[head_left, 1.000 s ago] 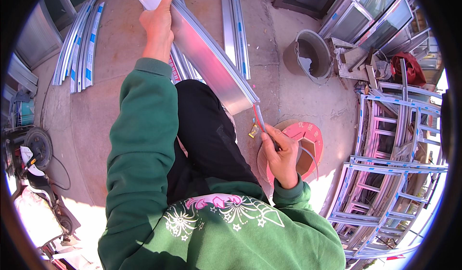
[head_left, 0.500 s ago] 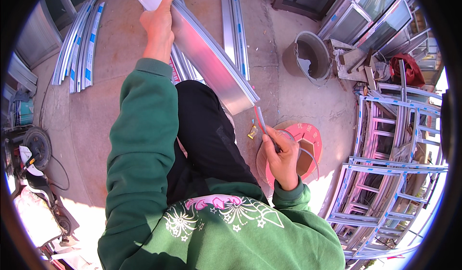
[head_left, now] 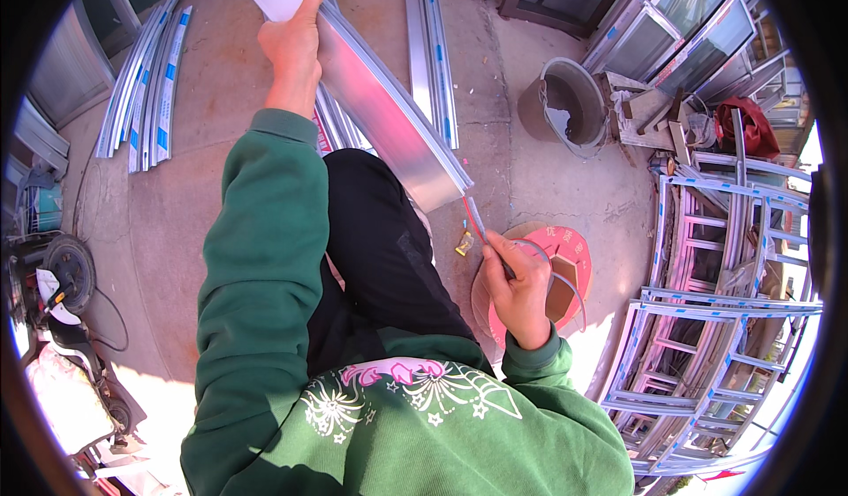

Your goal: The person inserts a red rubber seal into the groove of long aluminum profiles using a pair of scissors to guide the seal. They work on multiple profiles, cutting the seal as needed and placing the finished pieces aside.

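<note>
A long silver aluminium profile [head_left: 375, 98] slants from the top of the view down across my right knee. My left hand [head_left: 296, 41] is closed round its far part, thumb over the edge. My right hand [head_left: 517, 288] pinches a thin grey weatherstrip [head_left: 478, 220] with a red edge. The strip's front end is at the profile's near corner; whether it sits in a groove there I cannot tell. Behind my right hand the strip loops toward a red and brown cardboard reel [head_left: 571, 250] on the ground, partly hidden by that hand.
A grey bucket [head_left: 565, 107] stands right of the profile. Further right are stacked window frames [head_left: 698, 302] and a red bag [head_left: 746, 129]. More profiles lie at the far left [head_left: 150, 90] and ahead [head_left: 431, 54]. A small yellow wrapper [head_left: 464, 244] lies near the reel.
The profile's near end has shifted very slightly left and my right hand very slightly right. Both grips are the same.
</note>
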Demonstrator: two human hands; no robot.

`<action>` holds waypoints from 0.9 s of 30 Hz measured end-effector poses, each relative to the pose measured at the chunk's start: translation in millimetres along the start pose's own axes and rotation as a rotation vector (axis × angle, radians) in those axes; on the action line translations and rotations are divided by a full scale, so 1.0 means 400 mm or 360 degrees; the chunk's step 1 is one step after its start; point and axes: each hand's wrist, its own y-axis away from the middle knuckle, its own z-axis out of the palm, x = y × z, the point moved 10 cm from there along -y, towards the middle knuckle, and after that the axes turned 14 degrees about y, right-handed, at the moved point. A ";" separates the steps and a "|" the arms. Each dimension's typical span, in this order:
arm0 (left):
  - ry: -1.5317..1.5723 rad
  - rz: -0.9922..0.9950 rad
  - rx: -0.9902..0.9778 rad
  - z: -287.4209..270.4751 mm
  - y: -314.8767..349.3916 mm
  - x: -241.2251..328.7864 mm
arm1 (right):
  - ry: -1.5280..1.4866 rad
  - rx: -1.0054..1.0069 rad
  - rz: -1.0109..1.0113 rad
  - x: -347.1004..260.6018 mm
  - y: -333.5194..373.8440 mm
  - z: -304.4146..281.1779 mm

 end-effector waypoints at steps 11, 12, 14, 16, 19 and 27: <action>-0.0028 -0.0118 -0.0088 0.014 0.010 -0.022 | -0.0986 -0.0522 0.0495 0.099 0.001 0.076; -0.0032 -0.0124 -0.0095 0.016 0.014 -0.023 | -0.0992 -0.0561 0.0513 0.100 0.004 0.082; -0.0016 -0.0113 -0.0103 0.019 0.018 -0.022 | -0.0967 -0.0551 0.0517 0.101 0.006 0.083; -0.0018 -0.0103 -0.0111 0.022 0.019 -0.020 | -0.0889 -0.0474 0.0476 0.096 0.004 0.077; -0.0049 -0.0102 -0.0099 0.022 0.016 -0.021 | -0.0447 -0.0354 0.0337 0.081 -0.010 0.057; -0.0094 0.0006 -0.0062 0.017 0.017 -0.001 | -0.0072 -0.0152 0.0094 0.016 -0.032 -0.004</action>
